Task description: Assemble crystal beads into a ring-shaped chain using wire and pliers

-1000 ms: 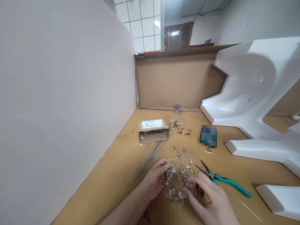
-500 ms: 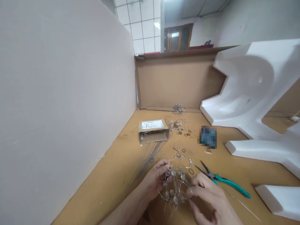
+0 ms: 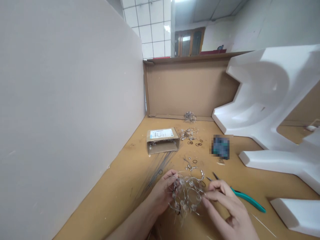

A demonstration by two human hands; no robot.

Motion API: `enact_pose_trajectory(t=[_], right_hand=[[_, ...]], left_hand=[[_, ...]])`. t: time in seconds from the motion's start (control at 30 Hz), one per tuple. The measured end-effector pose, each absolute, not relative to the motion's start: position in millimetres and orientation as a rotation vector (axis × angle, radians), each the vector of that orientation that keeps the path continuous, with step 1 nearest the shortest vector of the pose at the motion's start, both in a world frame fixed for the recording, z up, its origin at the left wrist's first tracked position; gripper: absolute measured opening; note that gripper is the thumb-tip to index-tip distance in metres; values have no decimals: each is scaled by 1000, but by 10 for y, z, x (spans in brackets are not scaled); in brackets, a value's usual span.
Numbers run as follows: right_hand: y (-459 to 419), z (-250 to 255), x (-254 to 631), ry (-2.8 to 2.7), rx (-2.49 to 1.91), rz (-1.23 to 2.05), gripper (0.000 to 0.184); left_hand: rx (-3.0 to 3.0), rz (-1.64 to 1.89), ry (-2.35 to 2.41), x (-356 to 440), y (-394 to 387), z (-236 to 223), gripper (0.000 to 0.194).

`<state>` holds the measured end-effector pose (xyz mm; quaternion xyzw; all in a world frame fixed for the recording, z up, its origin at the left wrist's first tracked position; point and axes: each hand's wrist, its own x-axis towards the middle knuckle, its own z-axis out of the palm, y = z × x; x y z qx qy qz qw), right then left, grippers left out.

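Note:
Between my hands is an openwork tangle of thin silvery wire strung with clear round beads (image 3: 185,207). My left hand (image 3: 163,193) is closed on its left side, the fingertips partly hidden behind wire and beads. At its right edge, thumb and fingers of my right hand (image 3: 226,203) pinch a wire. Green-handled long-nose pliers (image 3: 250,201) lie on the table just beyond my right hand, which covers part of them. A few loose clear beads (image 3: 202,173) and a dark ring (image 3: 203,184) rest behind the tangle.
An open cardboard box (image 3: 163,141) with a label holds beaded pieces. A bundle of straight wires (image 3: 160,166) lies before it. Beaded wire heaps (image 3: 188,133) and dark rings (image 3: 198,144) are farther back. White foam blocks (image 3: 270,158) stand right; a pale panel (image 3: 75,100) rises left.
The tangle has turned slightly in my hands. My right fingers have drawn together on a wire at its right edge, and the hand covers more of the pliers.

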<state>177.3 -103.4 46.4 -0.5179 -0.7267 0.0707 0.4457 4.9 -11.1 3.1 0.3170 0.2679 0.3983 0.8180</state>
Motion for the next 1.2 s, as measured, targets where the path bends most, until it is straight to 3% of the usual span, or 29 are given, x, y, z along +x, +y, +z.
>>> enact_pose_trajectory(t=[0.2, 0.73, 0.93, 1.2], right_hand=[[-981, 443, 1835, -1684, -1429, 476, 26], [-972, 318, 1785, -1313, -1423, 798, 18], [-963, 366, 1748, -961, -1228, 1241, 26], [-964, 519, 1677, -664, -1137, 1371, 32]], left_hand=[[772, 954, 657, 49, -110, 54, 33], [890, 1010, 641, 40, -169, 150, 31], [798, 889, 696, 70, -156, 109, 33], [599, 748, 699, 119, -143, -4, 28]])
